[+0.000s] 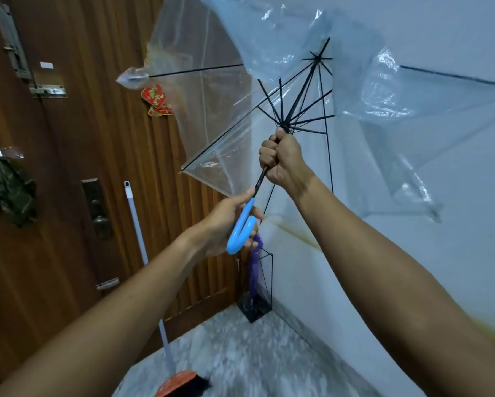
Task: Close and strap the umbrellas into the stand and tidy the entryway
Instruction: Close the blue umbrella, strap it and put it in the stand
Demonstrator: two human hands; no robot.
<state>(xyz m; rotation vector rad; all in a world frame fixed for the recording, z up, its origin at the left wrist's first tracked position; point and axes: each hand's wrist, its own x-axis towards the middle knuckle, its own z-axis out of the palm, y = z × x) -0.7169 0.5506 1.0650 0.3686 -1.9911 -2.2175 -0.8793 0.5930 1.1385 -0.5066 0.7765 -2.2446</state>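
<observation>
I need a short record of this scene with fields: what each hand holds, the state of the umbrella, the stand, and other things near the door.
left hand: grips the blue handle
right hand: closed around the shaft, just below the ribs
umbrella: clear, partly open, canopy slack
stand: black wire, in the corner, holds a purple umbrella
broom: leans on the wooden door
floor: pale stone pattern

Clear umbrella (pixel 269 38), blue handle (pixel 242 227), black ribs; purple umbrella (pixel 253 270); brown door (pixel 83 138)
</observation>
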